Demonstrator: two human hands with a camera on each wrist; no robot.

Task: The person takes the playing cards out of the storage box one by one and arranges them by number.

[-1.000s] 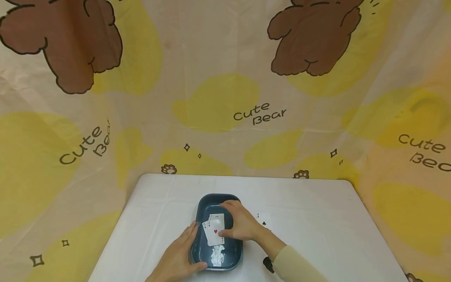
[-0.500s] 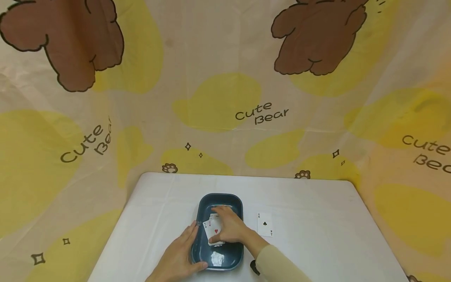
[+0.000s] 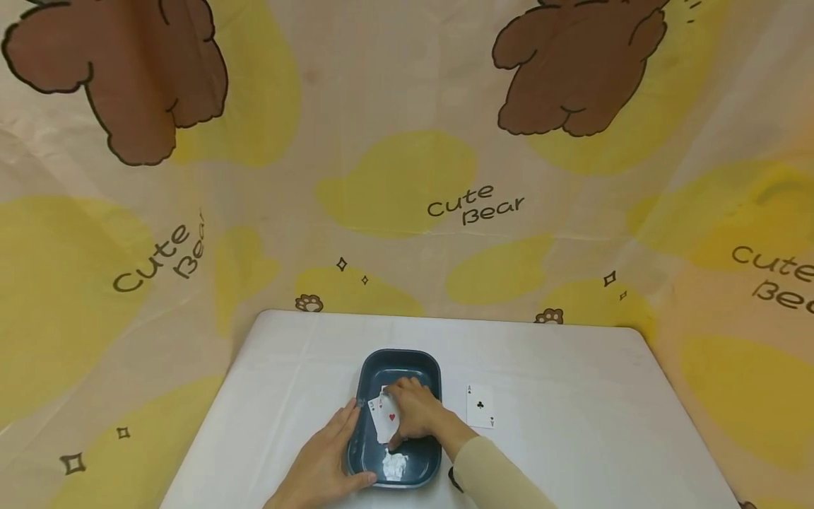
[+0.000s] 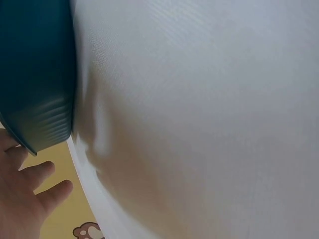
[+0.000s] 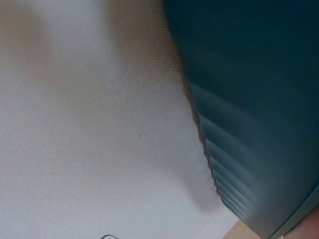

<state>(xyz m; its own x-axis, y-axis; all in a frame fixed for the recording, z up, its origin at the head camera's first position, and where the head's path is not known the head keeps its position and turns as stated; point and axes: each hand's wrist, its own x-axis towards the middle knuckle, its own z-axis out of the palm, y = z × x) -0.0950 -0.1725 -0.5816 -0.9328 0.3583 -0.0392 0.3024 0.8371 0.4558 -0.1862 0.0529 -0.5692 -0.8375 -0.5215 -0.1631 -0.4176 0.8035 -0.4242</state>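
A dark blue rectangular tray (image 3: 413, 469) stands on the white table with several overlapping playing cards (image 3: 386, 427) inside, the ace of hearts on top. Reaching in from the right, my right hand (image 3: 416, 411) spans the cards, fingertips at their far edge and thumb at their near edge. The hand covers the right part of the cards. Along the tray's left side lies my left hand (image 3: 323, 454), its fingers extended against the rim and its thumb at the near left corner. In the left wrist view, its fingers (image 4: 56, 195) show beyond the tray's ribbed wall (image 4: 47, 117).
An ace of clubs (image 3: 480, 406) lies face up on the table (image 3: 572, 417), right of the tray. Behind the table hangs a cloth (image 3: 388, 184) printed with bears and yellow patches. In the right wrist view, the tray's outer wall (image 5: 249, 124) fills the right side.
My right hand has moved left over the cards, and its fingers and thumb have drawn closer together at their edges. The ace of clubs has come into full view. My left hand stays put.
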